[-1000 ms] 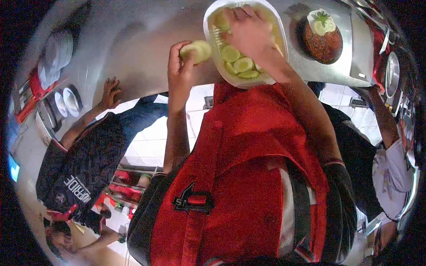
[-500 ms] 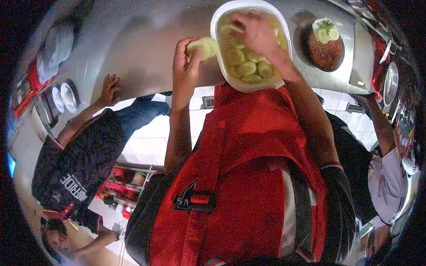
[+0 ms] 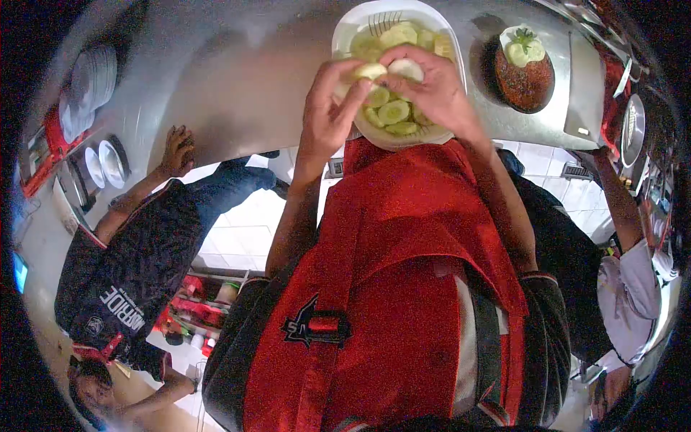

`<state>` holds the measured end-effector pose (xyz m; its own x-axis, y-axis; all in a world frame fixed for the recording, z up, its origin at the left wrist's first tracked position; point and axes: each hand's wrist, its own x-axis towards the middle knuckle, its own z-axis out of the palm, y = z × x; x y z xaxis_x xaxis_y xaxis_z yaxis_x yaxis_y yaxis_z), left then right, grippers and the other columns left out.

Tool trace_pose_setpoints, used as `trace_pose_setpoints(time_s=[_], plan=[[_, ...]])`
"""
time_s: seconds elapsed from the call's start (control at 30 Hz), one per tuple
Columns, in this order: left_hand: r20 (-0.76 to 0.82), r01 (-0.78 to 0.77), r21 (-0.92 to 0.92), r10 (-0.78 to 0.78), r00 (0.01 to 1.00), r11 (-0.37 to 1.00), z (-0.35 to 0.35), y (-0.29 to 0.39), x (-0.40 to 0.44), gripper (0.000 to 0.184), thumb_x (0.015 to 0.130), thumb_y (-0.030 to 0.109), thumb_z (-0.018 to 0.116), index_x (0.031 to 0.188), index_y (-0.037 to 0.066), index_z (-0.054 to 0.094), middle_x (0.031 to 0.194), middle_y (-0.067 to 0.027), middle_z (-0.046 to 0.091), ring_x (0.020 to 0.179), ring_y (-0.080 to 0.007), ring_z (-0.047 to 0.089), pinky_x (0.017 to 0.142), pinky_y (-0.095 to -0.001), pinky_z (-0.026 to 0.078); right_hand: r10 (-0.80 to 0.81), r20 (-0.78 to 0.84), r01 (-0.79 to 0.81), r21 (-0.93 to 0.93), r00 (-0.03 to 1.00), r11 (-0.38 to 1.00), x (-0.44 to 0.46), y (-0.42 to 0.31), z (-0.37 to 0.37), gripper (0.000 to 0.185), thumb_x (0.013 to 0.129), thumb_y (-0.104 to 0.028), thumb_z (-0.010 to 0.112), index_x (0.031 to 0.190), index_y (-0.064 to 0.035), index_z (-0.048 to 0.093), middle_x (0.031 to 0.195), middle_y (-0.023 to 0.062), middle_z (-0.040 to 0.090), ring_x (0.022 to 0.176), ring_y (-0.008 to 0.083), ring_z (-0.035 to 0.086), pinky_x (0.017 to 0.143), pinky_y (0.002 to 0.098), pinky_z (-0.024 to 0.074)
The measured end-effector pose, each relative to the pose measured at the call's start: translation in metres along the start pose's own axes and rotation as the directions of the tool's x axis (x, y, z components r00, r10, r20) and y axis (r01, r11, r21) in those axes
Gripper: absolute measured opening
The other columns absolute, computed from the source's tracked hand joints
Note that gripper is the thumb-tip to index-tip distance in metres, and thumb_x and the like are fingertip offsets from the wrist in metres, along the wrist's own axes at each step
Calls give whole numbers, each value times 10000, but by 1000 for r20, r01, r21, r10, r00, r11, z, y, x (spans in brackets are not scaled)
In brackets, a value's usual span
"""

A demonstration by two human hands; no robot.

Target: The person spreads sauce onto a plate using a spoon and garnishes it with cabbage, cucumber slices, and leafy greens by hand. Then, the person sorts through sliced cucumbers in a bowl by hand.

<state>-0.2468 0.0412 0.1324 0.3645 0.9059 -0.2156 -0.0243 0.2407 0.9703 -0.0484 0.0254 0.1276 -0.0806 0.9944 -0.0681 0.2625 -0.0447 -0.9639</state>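
Both hands meet over a white tub [image 3: 461, 57] of pale green cucumber slices [image 3: 394, 112] in liquid. My left hand [image 3: 329, 108] is closed on a cucumber slice [image 3: 371, 71], pinched between thumb and fingers. Close beside it, my right hand [image 3: 437, 90] grips another pale slice [image 3: 407, 70], seen nearly flat-on. Whether more slices lie stacked behind my fingers is hidden. To the right of the tub stands a round brown, crusted food [image 3: 525, 83] topped with pale slices and a green leafy sprig [image 3: 526, 39].
A steel counter [image 3: 223, 79] runs across. At the left are stacked plates [image 3: 97, 75] and small white dishes [image 3: 109, 162]. A co-worker's hand [image 3: 178, 150] rests on the counter edge at left; another person in a light sleeve [image 3: 632, 288] stands at right.
My left hand has moved right, over the tub, with its slice. My right hand has come up from inside the tub with a slice, and the two hands are now together.
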Motion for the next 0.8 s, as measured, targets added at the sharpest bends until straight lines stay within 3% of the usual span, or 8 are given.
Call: trace_pose_setpoints(time_s=[0.13,0.2,0.27,0.37,0.5,0.57,0.67,0.8], plan=[[-57,-5,147,13,998,989,-12,-6,-7,279,1003,209,577,1187,0,599,1149,-106,616,995,-189,642,736,-309,587,-55,240,107,-209,969,972,-7,10,4,264,836,-229,730,1066,-112,675,917,118,711,861,320,697,836,413,546],[-257,161,55,-142,956,985,-25,-3,-14,288,1003,239,576,1185,18,607,1113,-92,631,982,-165,637,715,-291,576,172,302,-88,-272,938,958,-14,13,3,335,831,-263,721,1127,-117,665,1077,131,704,999,337,673,917,442,519],[-278,195,75,-168,946,978,-40,1,-15,305,1000,270,579,1188,31,610,1131,-88,629,970,-161,638,707,-282,567,-172,90,183,-726,981,663,-16,24,13,416,839,-240,754,1207,-112,610,1150,140,674,1122,324,630,1010,433,454],[-379,216,79,-172,909,973,-50,4,-13,329,996,291,587,1194,28,602,1116,-85,629,987,-170,631,731,-290,568,-221,-67,60,-852,973,520,2,13,14,522,853,-287,734,1308,-109,549,1145,169,667,1122,364,608,1078,457,400],[-367,219,66,-181,913,973,-44,9,-12,336,991,298,596,1195,31,601,1118,-85,627,999,-169,627,740,-295,565,-264,-53,76,-888,963,454,12,38,22,575,868,-311,710,1366,-101,512,1194,166,644,1087,373,611,1034,447,456],[-341,177,37,-154,927,984,-40,6,-11,342,987,301,604,1196,31,601,1121,-87,626,996,-169,627,746,-298,562,169,314,92,-670,934,737,6,8,27,614,864,-325,707,1392,-92,497,1248,174,615,1108,364,604,965,442,515],[-327,186,5,-174,929,983,-36,1,-10,345,984,304,609,1195,31,601,1116,-84,628,994,-167,625,754,-299,559,56,340,189,-643,939,742,-16,22,30,633,855,-335,714,1389,-76,493,1280,206,590,1122,370,596,910,431,548],[-343,196,8,-181,921,981,-37,0,-13,343,984,307,611,1187,31,605,1111,-82,630,995,-163,626,758,-300,560,-234,-128,29,-822,964,569,-21,21,2,594,866,-288,696,1378,-65,495,1277,226,586,1116,422,586,930,457,534]])
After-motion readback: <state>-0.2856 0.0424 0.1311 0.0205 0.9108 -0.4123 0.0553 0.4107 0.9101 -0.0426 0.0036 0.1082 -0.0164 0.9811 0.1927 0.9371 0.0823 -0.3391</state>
